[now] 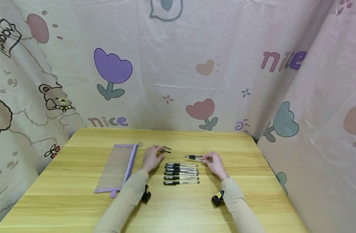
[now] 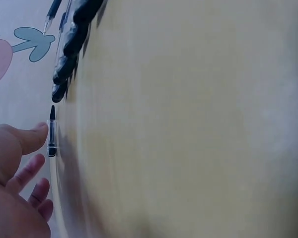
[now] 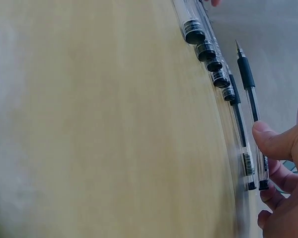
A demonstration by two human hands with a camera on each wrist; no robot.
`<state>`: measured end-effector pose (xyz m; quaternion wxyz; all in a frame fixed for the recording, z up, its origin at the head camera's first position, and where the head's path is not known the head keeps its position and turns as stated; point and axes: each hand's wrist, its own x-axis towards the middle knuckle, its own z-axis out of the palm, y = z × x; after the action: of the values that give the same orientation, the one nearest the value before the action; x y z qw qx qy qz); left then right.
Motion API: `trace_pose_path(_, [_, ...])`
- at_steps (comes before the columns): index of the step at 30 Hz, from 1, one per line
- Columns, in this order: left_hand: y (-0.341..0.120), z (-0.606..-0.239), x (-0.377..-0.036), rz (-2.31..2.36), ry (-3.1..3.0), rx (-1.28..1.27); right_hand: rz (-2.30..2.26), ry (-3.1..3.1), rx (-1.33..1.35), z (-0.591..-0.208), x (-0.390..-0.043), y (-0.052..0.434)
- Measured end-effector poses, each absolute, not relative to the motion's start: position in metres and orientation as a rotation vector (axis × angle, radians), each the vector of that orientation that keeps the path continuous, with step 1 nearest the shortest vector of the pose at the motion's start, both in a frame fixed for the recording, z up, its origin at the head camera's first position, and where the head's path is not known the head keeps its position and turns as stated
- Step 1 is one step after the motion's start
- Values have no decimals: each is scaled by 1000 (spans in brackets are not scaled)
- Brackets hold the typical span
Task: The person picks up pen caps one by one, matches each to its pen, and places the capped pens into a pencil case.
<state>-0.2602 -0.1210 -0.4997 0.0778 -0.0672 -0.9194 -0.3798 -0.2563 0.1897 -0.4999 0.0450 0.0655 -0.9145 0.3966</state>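
Note:
My right hand (image 1: 213, 162) pinches the back end of an uncapped black-grip pen (image 1: 193, 157), which lies low over the wooden table (image 1: 79, 200) with its tip pointing left. In the right wrist view my thumb (image 3: 270, 141) sits on that pen (image 3: 249, 84). My left hand (image 1: 152, 157) rests on the table, its thumb (image 2: 32, 139) and fingertips holding a clear, black-tipped pen cap (image 2: 51, 131), also seen as the cap (image 1: 166, 149) beyond the fingertips. Between my hands lie several capped pens (image 1: 181, 173) in a neat row.
A flat purple-edged mesh pencil case (image 1: 117, 168) lies left of my left hand, its zip pull at the far end. A patterned cloth backdrop (image 1: 178, 64) rings the table on three sides. Small black wrist cameras (image 1: 145, 195) sit by both sleeves.

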Motion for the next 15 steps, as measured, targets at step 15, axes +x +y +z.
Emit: trace_pose_path(15, [-116, -497, -269, -1039, -2813, -226, 1213, -2796, 189, -500, -254, 190])
